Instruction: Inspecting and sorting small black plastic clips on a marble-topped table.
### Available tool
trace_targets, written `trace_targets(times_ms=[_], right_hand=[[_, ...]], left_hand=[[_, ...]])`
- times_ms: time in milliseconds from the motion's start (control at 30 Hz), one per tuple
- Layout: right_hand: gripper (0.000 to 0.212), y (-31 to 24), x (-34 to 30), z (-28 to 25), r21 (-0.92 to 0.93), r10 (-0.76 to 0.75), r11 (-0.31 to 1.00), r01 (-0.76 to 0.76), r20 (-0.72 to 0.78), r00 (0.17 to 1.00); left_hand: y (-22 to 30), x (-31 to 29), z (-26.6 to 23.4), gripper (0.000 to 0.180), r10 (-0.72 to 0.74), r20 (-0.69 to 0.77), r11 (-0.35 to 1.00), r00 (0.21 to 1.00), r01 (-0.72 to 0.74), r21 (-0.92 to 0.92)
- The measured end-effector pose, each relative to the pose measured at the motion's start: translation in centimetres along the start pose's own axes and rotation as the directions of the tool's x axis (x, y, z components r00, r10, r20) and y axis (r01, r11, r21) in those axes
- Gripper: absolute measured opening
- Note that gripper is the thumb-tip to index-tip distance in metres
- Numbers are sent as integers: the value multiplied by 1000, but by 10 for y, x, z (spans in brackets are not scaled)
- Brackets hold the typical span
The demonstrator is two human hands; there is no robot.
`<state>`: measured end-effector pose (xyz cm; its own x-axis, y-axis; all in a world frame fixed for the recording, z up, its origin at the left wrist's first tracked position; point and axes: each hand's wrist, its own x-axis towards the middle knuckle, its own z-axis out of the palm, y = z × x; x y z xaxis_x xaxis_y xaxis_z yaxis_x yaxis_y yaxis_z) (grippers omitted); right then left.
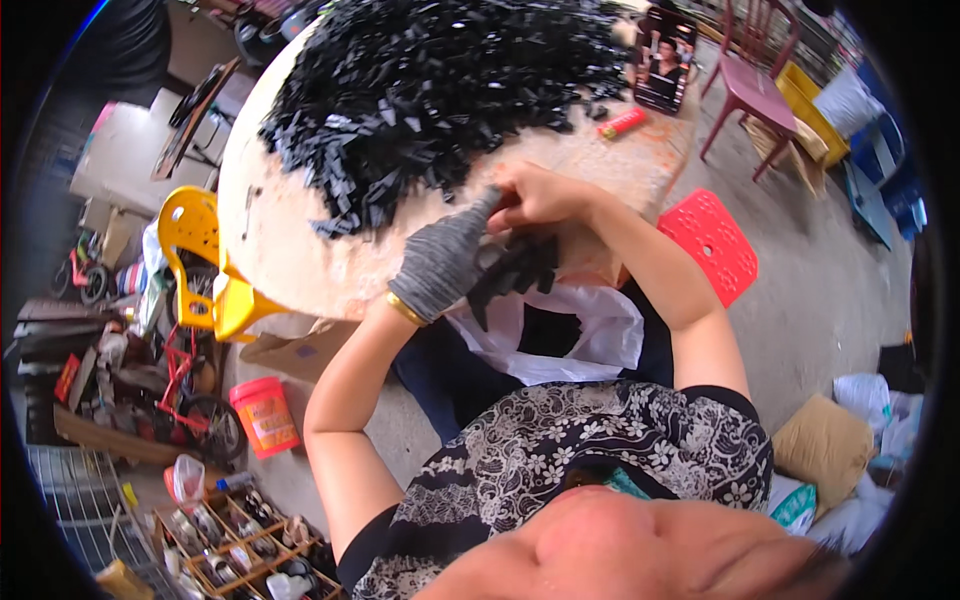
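Note:
My left hand [438, 262], in a grey knit glove, is closed near the table's front edge. A bunch of dark, flat strips [518, 268] sticks out beneath it, apparently held in the palm. My bare right hand [540, 194] meets the gloved fingertips with its fingers curled in a pinch; what lies in that pinch is too small to tell. Beyond both hands a large heap of glossy black strips [440, 90] covers much of the round table [280, 265]. Below the hands, an open white plastic bag [615, 325] rests across my lap, dark inside.
A phone [662, 65] showing a picture stands at the table's far right, near a red tube-shaped object [622, 123]. A red stool [710, 247] is at the right and a yellow chair [190, 235] at the left. On the floor sits a red bucket [265, 415].

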<state>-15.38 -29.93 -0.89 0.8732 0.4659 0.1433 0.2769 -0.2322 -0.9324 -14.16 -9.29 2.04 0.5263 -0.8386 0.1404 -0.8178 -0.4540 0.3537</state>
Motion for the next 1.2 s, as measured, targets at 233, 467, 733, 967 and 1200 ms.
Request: trace_targets(times_ms=[233,467,733,967,1200], right_hand=[[9,12,6,8,-233,-153,958,166,71,986],[16,9,28,12,-588,-386,767,256,-105,916],[16,19,58,28,-908,-291,380,175,62,955],[10,17,51,24,-743,-365,625,237,-10,931],[12,13,44,16,-459,-269,859,228,-23,963]], left_hand=[[-58,-12,-19,43,76,-339,969,938,10,245],[-117,15,-18,27,-116,-320,787,940,284,547],[-91,3,-10,22,-170,-385,843,907,336,420],[-101,-39,-4,42,-210,-215,938,954,135,-318],[-67,-40,-10,28,-242,-177,970,954,235,-61]])
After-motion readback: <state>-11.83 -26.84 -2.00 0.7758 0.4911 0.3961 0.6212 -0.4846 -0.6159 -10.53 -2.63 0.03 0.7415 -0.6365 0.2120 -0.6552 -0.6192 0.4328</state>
